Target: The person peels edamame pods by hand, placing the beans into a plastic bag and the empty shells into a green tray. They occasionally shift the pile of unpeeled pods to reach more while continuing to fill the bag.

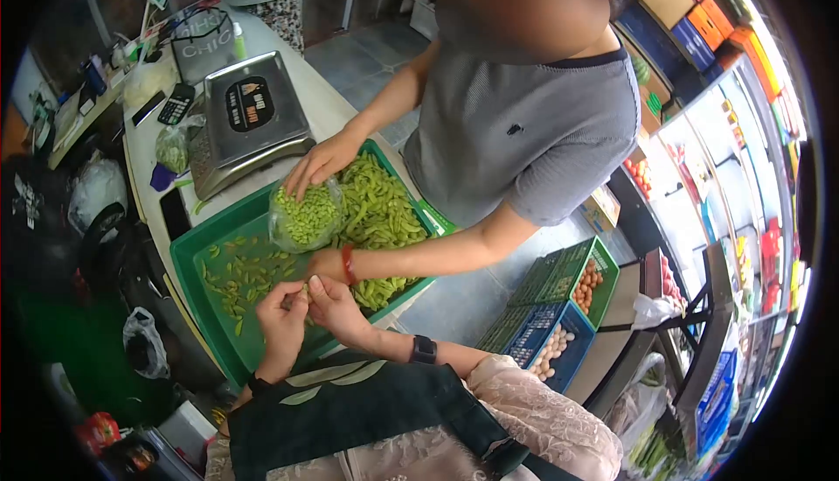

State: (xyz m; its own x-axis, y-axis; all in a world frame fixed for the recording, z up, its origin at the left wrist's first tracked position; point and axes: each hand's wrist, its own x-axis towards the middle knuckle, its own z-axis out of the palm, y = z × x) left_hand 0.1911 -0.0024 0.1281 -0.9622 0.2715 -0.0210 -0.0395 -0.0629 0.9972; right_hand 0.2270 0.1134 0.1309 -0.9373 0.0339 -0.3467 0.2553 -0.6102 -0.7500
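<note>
My left hand (282, 317) and my right hand (339, 310) meet over the lower part of a green tray (229, 360). Fingers of both are pinched round a small green pod (307, 292), partly hidden by the fingertips. Empty-looking pods (238, 283) lie scattered on the tray's left side. A heap of full green pods (377, 210) fills the right side. Between them sits a clear plastic bag of shelled green beans (306, 217). A co-worker's hand (320, 165) rests on that bag; the co-worker's other hand is just beyond mine, partly hidden.
A metal scale (255, 114) stands behind the tray, with a calculator (176, 103) and a phone (175, 219) to its left. A co-worker (524, 123) leans in from the right. Crates of eggs (551, 354) stand on the floor at right.
</note>
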